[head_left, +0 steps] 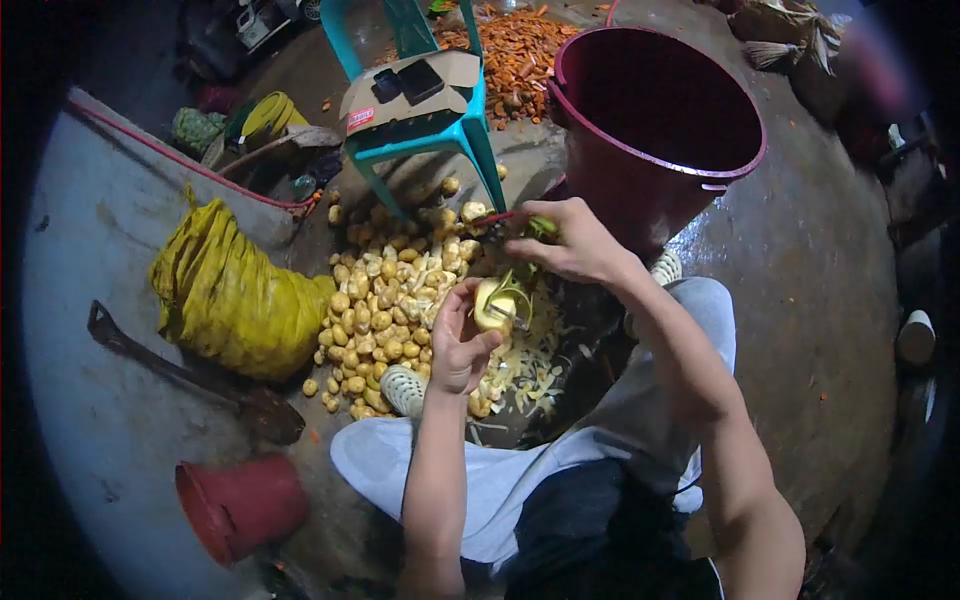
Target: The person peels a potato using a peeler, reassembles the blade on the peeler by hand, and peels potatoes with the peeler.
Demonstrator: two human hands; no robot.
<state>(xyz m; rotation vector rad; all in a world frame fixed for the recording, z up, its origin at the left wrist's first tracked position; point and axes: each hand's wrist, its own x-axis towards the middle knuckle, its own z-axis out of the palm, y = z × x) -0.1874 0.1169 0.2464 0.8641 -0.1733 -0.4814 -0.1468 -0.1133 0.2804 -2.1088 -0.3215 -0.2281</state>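
Observation:
My left hand (463, 340) is closed around a pale yellow, largely peeled potato (490, 303), held up above the floor. My right hand (575, 243) grips a green peeler (541, 228). Its forked head and metal blade lie against the potato's right side. Below and to the left of my hands spreads a pile of potatoes (383, 320), some peeled and some brown-skinned. Pale peelings (540, 368) lie under the potato, between my feet. A thin red piece (494, 218) shows left of my right fingers; what it belongs to is unclear.
A big maroon tub (625, 170) stands at the upper right. A teal chair (425, 140) carries cardboard with dark items, near orange peelings (525, 55). On the left are a yellow sack (235, 290), a dark long-handled tool (180, 370) and a red bucket (260, 505).

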